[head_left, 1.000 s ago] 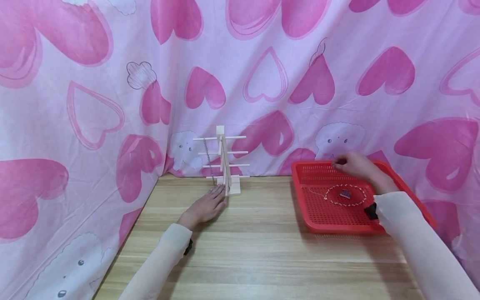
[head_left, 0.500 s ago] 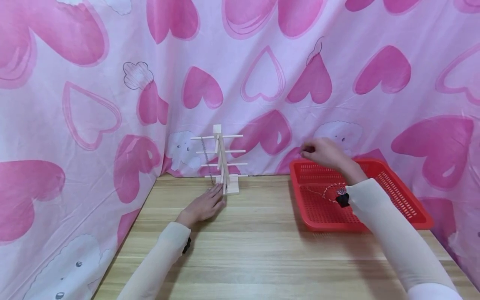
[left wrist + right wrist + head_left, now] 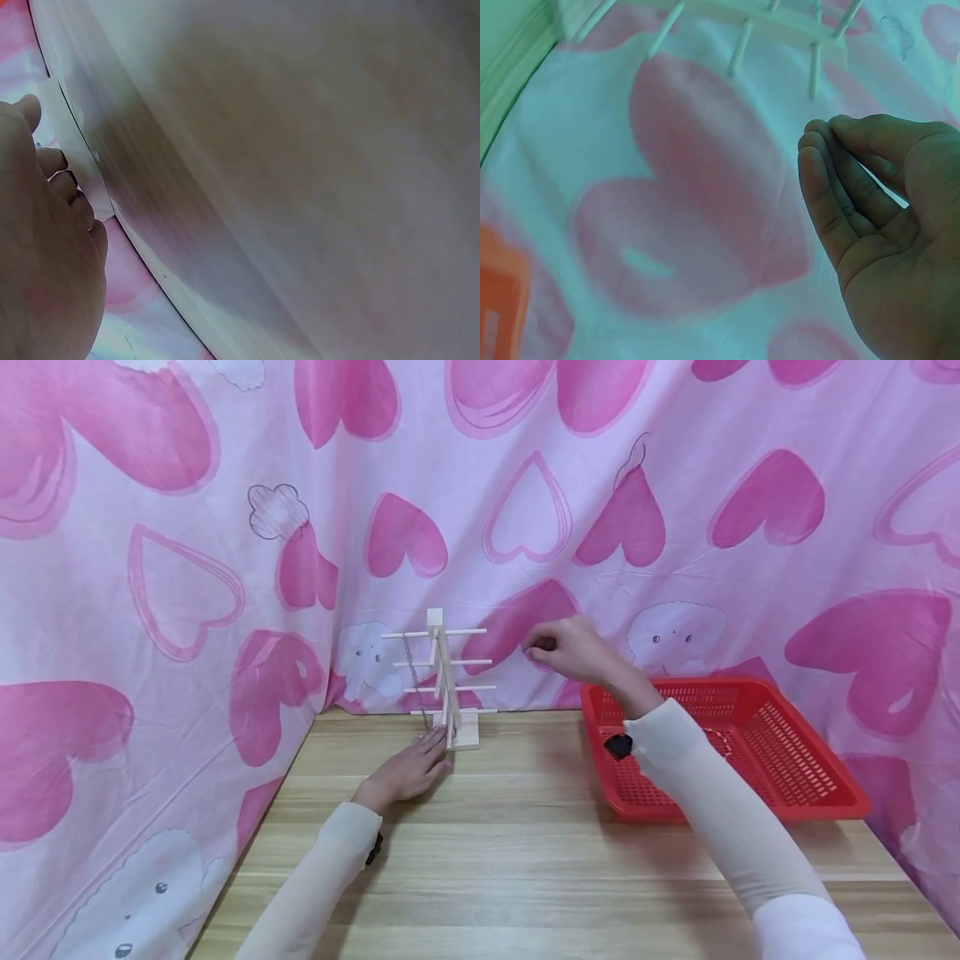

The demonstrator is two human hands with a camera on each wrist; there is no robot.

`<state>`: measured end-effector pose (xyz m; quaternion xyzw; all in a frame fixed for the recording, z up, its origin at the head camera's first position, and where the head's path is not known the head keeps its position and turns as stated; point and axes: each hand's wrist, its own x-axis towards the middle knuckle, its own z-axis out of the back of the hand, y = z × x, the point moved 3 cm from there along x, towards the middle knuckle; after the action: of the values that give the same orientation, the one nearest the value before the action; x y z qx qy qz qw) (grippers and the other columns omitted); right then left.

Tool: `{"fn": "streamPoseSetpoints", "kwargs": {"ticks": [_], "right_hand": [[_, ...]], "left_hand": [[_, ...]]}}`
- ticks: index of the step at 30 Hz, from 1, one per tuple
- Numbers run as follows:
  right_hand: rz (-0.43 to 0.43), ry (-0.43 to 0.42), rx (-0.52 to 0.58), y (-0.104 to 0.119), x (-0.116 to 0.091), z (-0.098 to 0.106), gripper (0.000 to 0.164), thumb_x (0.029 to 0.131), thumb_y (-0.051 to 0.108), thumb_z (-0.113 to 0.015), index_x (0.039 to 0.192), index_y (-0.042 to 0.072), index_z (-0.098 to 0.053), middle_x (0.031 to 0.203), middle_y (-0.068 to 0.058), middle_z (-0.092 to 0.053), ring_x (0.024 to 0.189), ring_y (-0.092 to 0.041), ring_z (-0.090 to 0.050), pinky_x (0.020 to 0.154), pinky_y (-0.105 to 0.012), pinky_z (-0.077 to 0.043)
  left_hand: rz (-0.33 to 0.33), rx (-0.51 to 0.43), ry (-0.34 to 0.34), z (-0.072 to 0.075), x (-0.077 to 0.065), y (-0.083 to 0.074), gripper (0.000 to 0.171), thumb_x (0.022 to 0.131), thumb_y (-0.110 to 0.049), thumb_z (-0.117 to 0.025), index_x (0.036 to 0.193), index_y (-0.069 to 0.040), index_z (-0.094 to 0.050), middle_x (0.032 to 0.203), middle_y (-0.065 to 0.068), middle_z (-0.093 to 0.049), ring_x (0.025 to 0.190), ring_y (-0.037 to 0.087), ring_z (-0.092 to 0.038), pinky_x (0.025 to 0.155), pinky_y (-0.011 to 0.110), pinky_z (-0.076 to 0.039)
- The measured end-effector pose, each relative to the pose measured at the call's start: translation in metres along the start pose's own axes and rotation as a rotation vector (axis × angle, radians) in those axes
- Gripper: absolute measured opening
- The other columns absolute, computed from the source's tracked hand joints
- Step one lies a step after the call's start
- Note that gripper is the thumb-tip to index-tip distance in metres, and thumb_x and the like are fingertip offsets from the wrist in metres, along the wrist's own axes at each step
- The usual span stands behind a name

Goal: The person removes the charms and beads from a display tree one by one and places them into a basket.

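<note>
A pale wooden rack (image 3: pixel 452 693) with several thin side pegs stands at the back left. From its top left peg hangs a thin dark-silver chain (image 3: pixel 415 672). My left hand (image 3: pixel 408 771) rests at the foot of this rack, fingers stretched over the base; the left wrist view shows the same hand (image 3: pixel 45 247) there. Raised in the air to the right of the pegs is my right hand (image 3: pixel 573 647), thumb and fingertips brought together. In the right wrist view the pinched fingertips (image 3: pixel 815 129) show no object; I cannot tell whether something small is between them.
A red perforated plastic basket (image 3: pixel 810 812) stands at the right, under my right forearm. Part of a pale beaded string (image 3: pixel 722 742) shows inside it; the sleeve hides the rest. A pink heart-print curtain (image 3: pixel 525 518) closes off the back and left of the wooden table (image 3: pixel 510 860).
My right hand has travelled left and up, from over the basket toward the rack, fingertips still together. The sleeve now covers much of the basket's contents. My left hand has stayed at the rack's base.
</note>
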<state>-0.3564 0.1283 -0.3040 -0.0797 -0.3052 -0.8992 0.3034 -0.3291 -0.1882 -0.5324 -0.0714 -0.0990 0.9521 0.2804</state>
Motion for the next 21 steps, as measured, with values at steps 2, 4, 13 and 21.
{"fn": "streamPoseSetpoints", "kwargs": {"ticks": [2, 4, 13, 21], "right_hand": [[0.013, -0.008, 0.015, 0.009, 0.005, -0.005, 0.01, 0.099, 0.008, -0.073, 0.103, 0.006, -0.082, 0.096, -0.009, -0.08, 0.086, -0.022, -0.069, 0.082, -0.039, -0.062], [0.022, -0.015, 0.014, 0.016, 0.01, -0.01, 0.009, 0.099, 0.01, -0.073, 0.103, 0.008, -0.082, 0.095, -0.007, -0.08, 0.084, -0.021, -0.069, 0.081, -0.037, -0.063], [0.044, -0.041, 0.035, 0.044, 0.035, -0.034, 0.015, 0.101, 0.013, -0.073, 0.111, 0.007, -0.081, 0.099, -0.008, -0.08, 0.089, -0.02, -0.071, 0.085, -0.037, -0.064], [0.007, -0.024, 0.077, 0.061, 0.055, -0.055, 0.021, 0.103, 0.013, -0.069, 0.121, 0.004, -0.075, 0.108, -0.01, -0.08, 0.098, -0.021, -0.075, 0.091, -0.034, -0.065]], "left_hand": [[0.002, 0.0, 0.008, 0.001, 0.0, 0.0, 0.068, 0.116, -0.044, -0.035, 0.17, -0.006, -0.02, 0.18, 0.012, -0.011, 0.167, 0.032, -0.013, 0.137, 0.048, -0.019], [0.0, -0.004, 0.008, 0.002, -0.001, -0.001, 0.068, 0.116, -0.044, -0.035, 0.17, -0.005, -0.021, 0.18, 0.013, -0.012, 0.167, 0.033, -0.014, 0.137, 0.049, -0.019], [-0.019, -0.019, -0.006, 0.005, -0.003, -0.002, 0.069, 0.116, -0.045, -0.036, 0.17, -0.006, -0.021, 0.179, 0.013, -0.013, 0.167, 0.033, -0.015, 0.136, 0.05, -0.019], [-0.006, -0.024, -0.002, 0.004, -0.003, -0.001, 0.07, 0.115, -0.046, -0.037, 0.17, -0.006, -0.02, 0.18, 0.012, -0.012, 0.167, 0.032, -0.014, 0.136, 0.05, -0.019]]}}
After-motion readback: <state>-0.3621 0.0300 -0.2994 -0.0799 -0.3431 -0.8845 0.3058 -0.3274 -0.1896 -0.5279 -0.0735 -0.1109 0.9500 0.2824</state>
